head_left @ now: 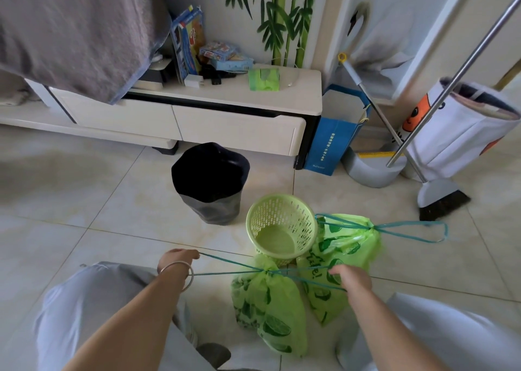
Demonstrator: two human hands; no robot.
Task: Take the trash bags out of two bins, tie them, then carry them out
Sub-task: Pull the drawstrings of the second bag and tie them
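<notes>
Two green printed trash bags lie on the tiled floor in front of me. The near bag (270, 306) is cinched at its neck, and its teal drawstring (228, 263) runs out to both sides. My left hand (177, 258) pinches the left loop and pulls it left. My right hand (351, 279) grips the right loop and pulls it right. The second bag (346, 246) lies behind, its neck drawn shut, its drawstring loop (414, 231) lying loose on the floor. A light green mesh bin (282, 227) stands empty between the bags. A grey bin (211, 182) with a black liner stands farther back.
A white low cabinet (239, 125) with drawers lines the back wall. To its right stand a blue paper bag (335, 139), a dustpan (372, 167), a broom (439, 198) and a white fabric hamper (462, 128). My knees in grey trousers frame the lower corners.
</notes>
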